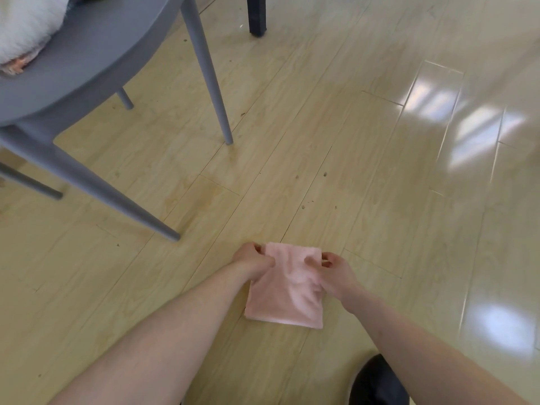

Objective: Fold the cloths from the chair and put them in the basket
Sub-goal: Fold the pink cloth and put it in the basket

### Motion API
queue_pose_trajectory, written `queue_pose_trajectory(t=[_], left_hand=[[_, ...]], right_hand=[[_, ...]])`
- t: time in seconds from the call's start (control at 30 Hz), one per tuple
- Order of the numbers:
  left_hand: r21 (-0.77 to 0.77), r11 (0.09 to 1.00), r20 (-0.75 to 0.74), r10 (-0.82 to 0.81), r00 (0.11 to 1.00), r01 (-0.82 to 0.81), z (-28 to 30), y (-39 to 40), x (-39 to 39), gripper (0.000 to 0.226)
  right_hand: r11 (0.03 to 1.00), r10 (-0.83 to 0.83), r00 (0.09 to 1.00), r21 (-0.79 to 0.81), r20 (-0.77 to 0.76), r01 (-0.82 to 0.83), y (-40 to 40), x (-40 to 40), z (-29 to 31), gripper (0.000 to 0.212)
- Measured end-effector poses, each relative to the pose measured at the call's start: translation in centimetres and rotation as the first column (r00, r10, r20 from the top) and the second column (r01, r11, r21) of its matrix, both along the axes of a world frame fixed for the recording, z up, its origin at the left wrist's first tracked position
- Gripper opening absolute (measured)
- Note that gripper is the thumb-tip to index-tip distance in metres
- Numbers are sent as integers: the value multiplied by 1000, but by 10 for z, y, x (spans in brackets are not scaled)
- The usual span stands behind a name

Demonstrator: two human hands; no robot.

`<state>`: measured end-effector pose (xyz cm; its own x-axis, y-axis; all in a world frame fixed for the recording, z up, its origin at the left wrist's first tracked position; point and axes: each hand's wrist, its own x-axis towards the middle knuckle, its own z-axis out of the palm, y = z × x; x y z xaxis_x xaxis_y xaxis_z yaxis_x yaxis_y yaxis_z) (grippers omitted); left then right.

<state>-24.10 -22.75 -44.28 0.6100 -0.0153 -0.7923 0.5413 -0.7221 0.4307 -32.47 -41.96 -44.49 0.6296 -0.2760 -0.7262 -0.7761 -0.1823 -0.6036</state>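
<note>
Pink cloth (287, 290) hangs in front of me above the floor (321, 141), already folded into a small rectangle. My left hand (252, 258) pinches its top left corner and my right hand (330, 266) pinches the top right, so the fold stays flat and square. More cloths (26, 27) wait on the grey chair (96, 54). I see no basket from here.

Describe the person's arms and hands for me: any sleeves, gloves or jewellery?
Both forearms are bare up to the picture's lower edge, with no sleeves in sight. The left hand and the right hand wear no gloves. No watch, bracelet or ring shows on either, though the picture is slightly blurred. No cables or markings are visible.
</note>
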Motion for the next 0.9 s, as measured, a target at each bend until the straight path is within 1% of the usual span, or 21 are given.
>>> queue_pose_trajectory(t=[0.03,0.1,0.13,0.17,0.2,0.23,0.3,0.37,0.47,0.6,0.67,0.77,0.83,0.9], left_hand=[[-25,1000,6,3,1000,-3,1,0,0,19],[-66,998,40,4,999,-1,3,1,-1,12],[-75,997,80,0,997,6,5,1,-1,7],[-78,997,139,-10,990,21,7,1,-1,8],[-66,997,212,-34,977,49,10,2,0,16],[-38,995,289,-76,954,91,13,2,0,19],[37,985,423,-171,890,171,20,1,0,13],[78,977,492,-211,845,198,23,0,-1,6],[73,975,505,-217,835,208,19,4,-7,14],[98,947,540,-310,782,307,12,13,-19,15],[144,915,537,-392,747,377,8,19,-24,12],[244,843,485,-534,693,479,-1,28,-32,16],[280,834,450,-551,702,475,-6,32,-35,19],[279,848,408,-530,744,451,-8,33,-37,22]], right_hand=[[1000,8,1000,12,5,-8,0,1,1,20],[1000,8,999,-12,42,-8,-2,2,4,15],[999,2,997,-45,72,2,-5,2,4,15],[997,-6,994,-79,105,14,-7,2,5,11],[994,-11,990,-108,139,26,-9,2,8,5],[990,-7,984,-136,178,32,-11,2,10,5],[982,9,965,-182,261,40,-13,2,13,9],[976,6,948,-209,319,64,-13,1,15,13],[968,18,943,-243,334,67,-10,-6,16,20],[967,95,941,-253,325,-10,-9,-21,15,17],[951,179,933,-300,313,-82,-9,-28,11,17],[884,379,879,-394,288,-252,-9,-44,2,24],[829,476,847,-441,237,-343,-10,-53,-6,21],[806,519,831,-439,201,-397,-11,-59,-11,17]])
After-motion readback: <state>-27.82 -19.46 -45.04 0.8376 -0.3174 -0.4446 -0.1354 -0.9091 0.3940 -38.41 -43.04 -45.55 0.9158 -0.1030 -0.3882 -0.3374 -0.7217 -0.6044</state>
